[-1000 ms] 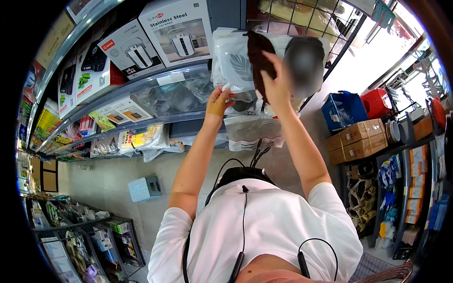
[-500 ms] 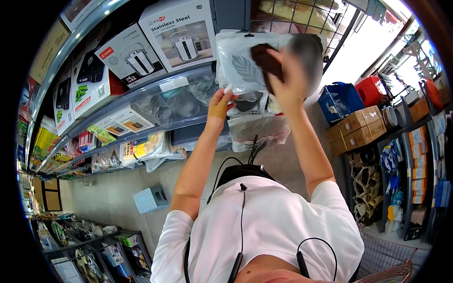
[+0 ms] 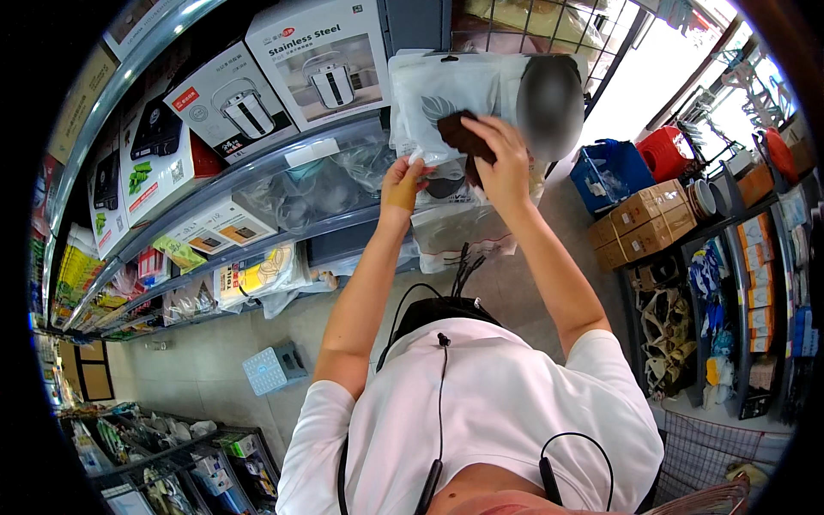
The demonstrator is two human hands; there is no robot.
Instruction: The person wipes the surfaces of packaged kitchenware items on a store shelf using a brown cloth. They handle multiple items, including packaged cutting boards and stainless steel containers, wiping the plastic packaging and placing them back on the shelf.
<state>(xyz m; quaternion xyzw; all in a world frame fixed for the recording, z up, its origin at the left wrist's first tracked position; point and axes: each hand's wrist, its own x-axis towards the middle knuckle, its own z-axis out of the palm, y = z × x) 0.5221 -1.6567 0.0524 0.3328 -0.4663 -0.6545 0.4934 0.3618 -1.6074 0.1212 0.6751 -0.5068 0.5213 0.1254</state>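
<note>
My left hand (image 3: pixel 403 189) pinches the lower left corner of a pale plastic package (image 3: pixel 438 86) with a leaf print, which hangs in front of a wire grid. My right hand (image 3: pixel 502 167) presses a dark brown cloth (image 3: pixel 457 130) against that package, fingers bent over it and partly hiding the print. To its right is a package with a dark oval (image 3: pixel 549 107). More bagged items (image 3: pixel 451 245) hang below my hands.
Boxed kettles (image 3: pixel 330 81) fill the shelf at upper left, above bagged goods (image 3: pixel 305 193). To the right are a blue bin (image 3: pixel 611 172), a red container (image 3: pixel 665 150), cardboard boxes (image 3: pixel 644 219) and shelving (image 3: pixel 725 326). A plastic stool (image 3: pixel 266 369) stands on the floor.
My right hand and the brown cloth have moved down and slightly left across the package; the cloth looks more bunched. My left hand stays at the package's corner.
</note>
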